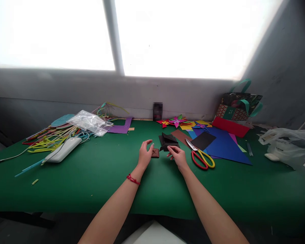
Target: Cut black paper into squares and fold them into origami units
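Observation:
My right hand (177, 156) pinches the near edge of a folded piece of black paper (169, 139), which is lifted off the table at a slant. To its left, my left hand (145, 153) has thumb and fingers apart and holds nothing. Just beside the left fingers a small folded brown paper piece (155, 153) lies flat. Scissors (201, 156) with one red and one yellow handle rest right of my right hand, their blades on a black sheet (203, 140). A brown paper strip (182, 137) lies behind the blades.
Blue paper (227, 145), a red folded piece (230, 126) and colourful paper flowers (176, 121) lie at the back right. A plastic bag (289, 144) stands far right. On the left are a white power strip (64, 150), pipe cleaners (44, 141) and a clear plastic packet (88, 122).

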The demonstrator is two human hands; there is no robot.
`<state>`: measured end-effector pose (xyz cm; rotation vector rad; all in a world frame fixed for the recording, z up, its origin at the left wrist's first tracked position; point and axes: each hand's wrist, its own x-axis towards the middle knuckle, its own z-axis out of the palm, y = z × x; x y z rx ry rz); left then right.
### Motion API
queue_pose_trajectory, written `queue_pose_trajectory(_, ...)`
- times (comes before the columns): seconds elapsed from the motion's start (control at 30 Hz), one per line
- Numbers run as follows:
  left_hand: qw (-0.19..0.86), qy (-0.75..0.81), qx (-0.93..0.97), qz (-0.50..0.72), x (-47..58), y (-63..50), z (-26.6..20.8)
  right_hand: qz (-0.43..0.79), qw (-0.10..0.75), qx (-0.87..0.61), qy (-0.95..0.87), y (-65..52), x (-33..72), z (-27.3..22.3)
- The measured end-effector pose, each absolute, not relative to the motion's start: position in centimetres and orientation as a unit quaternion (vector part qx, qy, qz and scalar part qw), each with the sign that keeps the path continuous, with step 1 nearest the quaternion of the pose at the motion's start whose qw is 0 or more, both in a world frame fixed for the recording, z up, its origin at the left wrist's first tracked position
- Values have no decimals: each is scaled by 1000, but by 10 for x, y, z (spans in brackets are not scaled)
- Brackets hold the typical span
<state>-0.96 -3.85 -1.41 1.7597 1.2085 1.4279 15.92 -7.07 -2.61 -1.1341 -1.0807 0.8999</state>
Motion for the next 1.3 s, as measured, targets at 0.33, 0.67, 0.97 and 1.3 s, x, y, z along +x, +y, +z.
queue_pose_trajectory(0.33,501,324,690,410,2,-43,-26,377,586,-476,-537,-73,155,-24)
queue_pose_trajectory(0.67,527,314,687,390,1,-45,-18,368,582,-477,-546,-74,154,-23)
queue_pose_trajectory(0.97,562,295,669,387,1,-44,-19,374,578,-483,-541,-75,154,-23)
queue_pose_trajectory(1.3,591,316,667,325,3,-48,-15,384,596,-483,-514,-73,157,-22)
